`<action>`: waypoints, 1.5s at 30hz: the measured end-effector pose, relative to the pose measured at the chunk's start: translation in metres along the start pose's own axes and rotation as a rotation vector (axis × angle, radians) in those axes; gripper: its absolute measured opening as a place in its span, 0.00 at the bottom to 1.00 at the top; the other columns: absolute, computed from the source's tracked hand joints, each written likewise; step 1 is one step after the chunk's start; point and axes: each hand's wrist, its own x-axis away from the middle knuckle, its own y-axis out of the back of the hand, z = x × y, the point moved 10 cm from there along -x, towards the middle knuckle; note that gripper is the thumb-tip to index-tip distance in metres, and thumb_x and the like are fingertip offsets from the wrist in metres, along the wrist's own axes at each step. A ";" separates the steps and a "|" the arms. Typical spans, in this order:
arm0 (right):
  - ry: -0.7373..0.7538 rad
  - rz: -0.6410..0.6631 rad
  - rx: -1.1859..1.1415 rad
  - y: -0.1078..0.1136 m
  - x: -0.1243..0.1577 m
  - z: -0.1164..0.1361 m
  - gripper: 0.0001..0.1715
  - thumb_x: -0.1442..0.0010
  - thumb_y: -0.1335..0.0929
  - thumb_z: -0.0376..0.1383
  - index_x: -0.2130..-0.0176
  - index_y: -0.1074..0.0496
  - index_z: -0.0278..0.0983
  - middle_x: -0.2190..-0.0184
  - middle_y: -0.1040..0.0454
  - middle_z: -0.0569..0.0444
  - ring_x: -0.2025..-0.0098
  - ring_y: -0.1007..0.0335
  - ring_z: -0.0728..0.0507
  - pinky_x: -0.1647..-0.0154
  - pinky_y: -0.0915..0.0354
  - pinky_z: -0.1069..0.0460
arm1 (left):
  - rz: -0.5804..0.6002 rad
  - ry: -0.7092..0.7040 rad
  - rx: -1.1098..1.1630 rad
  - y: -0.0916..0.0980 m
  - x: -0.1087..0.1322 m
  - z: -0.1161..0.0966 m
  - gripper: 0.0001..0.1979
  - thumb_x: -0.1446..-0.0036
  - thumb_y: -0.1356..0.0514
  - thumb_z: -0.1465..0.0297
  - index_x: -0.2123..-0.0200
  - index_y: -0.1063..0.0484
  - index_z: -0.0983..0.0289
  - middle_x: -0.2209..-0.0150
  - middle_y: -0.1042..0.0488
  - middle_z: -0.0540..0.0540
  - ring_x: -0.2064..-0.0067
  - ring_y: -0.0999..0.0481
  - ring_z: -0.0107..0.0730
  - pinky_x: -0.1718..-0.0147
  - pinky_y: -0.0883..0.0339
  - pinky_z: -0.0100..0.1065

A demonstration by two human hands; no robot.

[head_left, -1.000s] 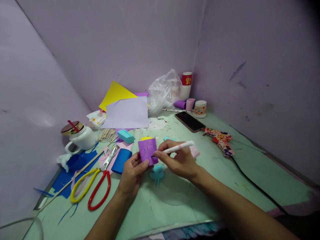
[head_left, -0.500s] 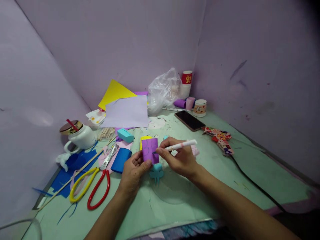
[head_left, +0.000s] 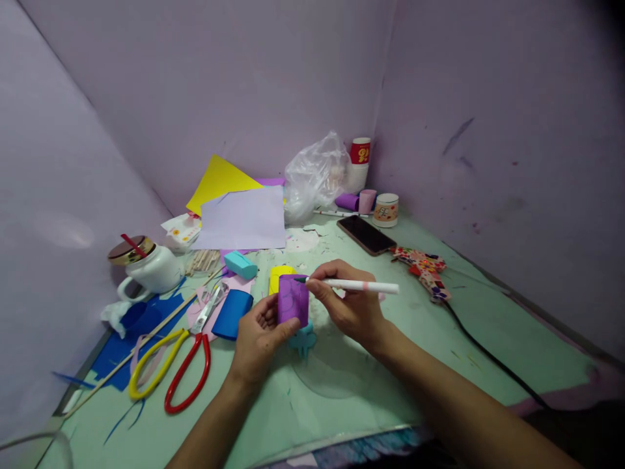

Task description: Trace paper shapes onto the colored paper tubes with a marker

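My left hand (head_left: 263,335) grips a purple foam piece (head_left: 293,303) by its lower left, thumb in front. Thin drawn lines show on its face. In my right hand (head_left: 346,303) is a white marker (head_left: 366,285) with a pink band, its dark tip at the upper right of the purple piece. Just behind that piece stands a yellow one (head_left: 281,276), partly hidden. Below it lies a light blue cut-out shape (head_left: 303,340). A dark blue rolled piece (head_left: 232,314) rests left of my left hand.
Scissors (head_left: 195,352) with yellow and red handles lie left, near a white mug (head_left: 155,268) and a long stick. Behind are paper sheets (head_left: 244,218) and a plastic bag (head_left: 312,176). A phone (head_left: 366,234) and a glue gun (head_left: 422,267) with black cable lie right.
The marker has swung closer to level, and its tip has moved up on the purple piece. That piece is turned slightly. The whole view has shifted a little.
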 end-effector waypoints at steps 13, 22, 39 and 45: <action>-0.057 -0.010 -0.168 0.000 0.002 -0.003 0.07 0.43 0.31 0.36 0.71 0.29 0.37 0.77 0.26 0.56 0.78 0.33 0.50 0.78 0.37 0.55 | 0.059 0.086 0.203 -0.007 0.003 0.005 0.29 0.61 0.28 0.66 0.53 0.26 0.68 0.56 0.21 0.62 0.58 0.22 0.44 0.61 0.28 0.35; -0.047 0.063 -0.169 -0.007 0.003 0.001 0.08 0.43 0.31 0.36 0.73 0.29 0.37 0.79 0.27 0.56 0.79 0.34 0.50 0.79 0.37 0.55 | 0.126 0.118 0.362 -0.016 0.004 -0.001 0.16 0.57 0.30 0.69 0.62 0.21 0.67 0.63 0.20 0.57 0.63 0.22 0.35 0.61 0.28 0.31; -0.149 0.067 -0.354 -0.012 0.006 -0.007 0.09 0.43 0.31 0.36 0.74 0.30 0.37 0.82 0.32 0.59 0.80 0.37 0.51 0.79 0.39 0.55 | 0.148 0.175 0.538 -0.019 0.004 0.001 0.10 0.48 0.38 0.73 0.61 0.23 0.69 0.65 0.20 0.61 0.65 0.22 0.40 0.66 0.26 0.38; -0.312 -0.071 -0.391 0.000 0.000 -0.041 0.13 0.37 0.36 0.39 0.53 0.33 0.39 0.60 0.24 0.50 0.57 0.28 0.44 0.55 0.34 0.47 | 0.271 0.284 0.553 -0.029 0.010 0.005 0.13 0.46 0.42 0.73 0.60 0.23 0.74 0.64 0.20 0.70 0.63 0.19 0.48 0.66 0.25 0.40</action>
